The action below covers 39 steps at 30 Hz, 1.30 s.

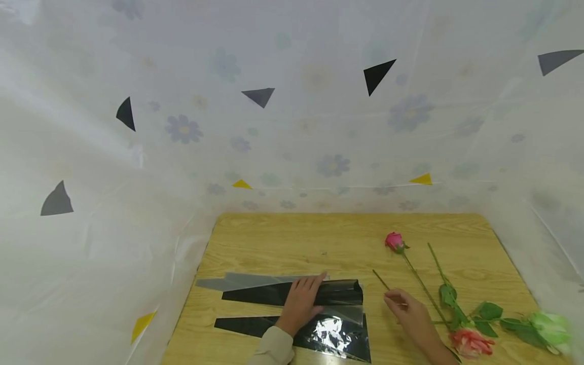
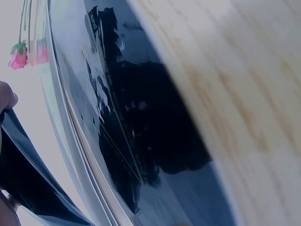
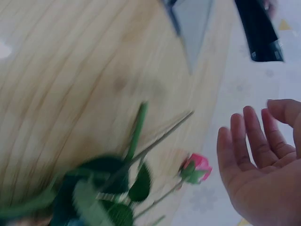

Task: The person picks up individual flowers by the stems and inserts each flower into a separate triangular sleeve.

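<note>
Left hand (image 1: 301, 300): is gripping a black sheet (image 1: 341, 293), apparently part-rolled
Right hand (image 1: 412, 315): is hovering loosely spread, holding nothing
Pink rose (image 1: 394, 241): is lying loose, unwrapped

Tapered black sheet (image 1: 339, 292), end curled

glossy black rolled plastic sheet (image 1: 342, 292): middle hidden beneath the left hand (image 1: 301, 300). flat glossy black plastic sheet (image 1: 353, 334), near side: pale marks (image 2: 92, 21) too blurred to read. slender brown stem (image 1: 380, 278): partly hidden behind the right hand (image 1: 409, 310). broad green leaves (image 3: 89, 200): blurred. yellow wood-grain tabletop (image 1: 283, 243): near edge cut off.
</note>
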Motion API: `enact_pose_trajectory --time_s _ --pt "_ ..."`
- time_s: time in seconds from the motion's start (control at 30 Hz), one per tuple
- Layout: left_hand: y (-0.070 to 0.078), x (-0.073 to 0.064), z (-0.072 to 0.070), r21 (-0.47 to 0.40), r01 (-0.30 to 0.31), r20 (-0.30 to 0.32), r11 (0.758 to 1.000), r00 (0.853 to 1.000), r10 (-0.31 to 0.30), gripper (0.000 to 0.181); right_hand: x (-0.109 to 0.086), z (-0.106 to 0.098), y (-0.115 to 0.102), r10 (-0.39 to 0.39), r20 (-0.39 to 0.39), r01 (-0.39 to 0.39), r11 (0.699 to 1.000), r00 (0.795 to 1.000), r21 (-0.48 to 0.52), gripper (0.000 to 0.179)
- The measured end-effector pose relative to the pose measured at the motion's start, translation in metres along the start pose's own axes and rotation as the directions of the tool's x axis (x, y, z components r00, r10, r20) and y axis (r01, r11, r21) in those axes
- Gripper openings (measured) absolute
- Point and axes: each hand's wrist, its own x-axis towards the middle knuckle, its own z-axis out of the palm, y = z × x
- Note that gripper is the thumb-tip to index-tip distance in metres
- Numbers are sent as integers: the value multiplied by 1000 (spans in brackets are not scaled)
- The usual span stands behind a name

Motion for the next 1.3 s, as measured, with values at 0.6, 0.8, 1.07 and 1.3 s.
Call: enact_pose_trajectory --time_s 0.6,0.8,1.07,1.3 --pt "-2 -3 -4 -2 31 26 1000 999 -30 109 -8 -67 62 35 256 88 887 966 -452 12" --pt "-3 -4 -6 -3 17 -2 1000 1000 -17 110 -16 -76 73 59 267 91 853 962 -514 13" --pt "-5 -4 -6 -5 16 -3 1000 1000 -16 109 -6 -72 73 -69 134 124 878 989 -463 13" --pt "-6 -4 -4 -9 6 2 1000 1000 -6 109 12 -62 72 -204 14 184 852 979 -491 25"
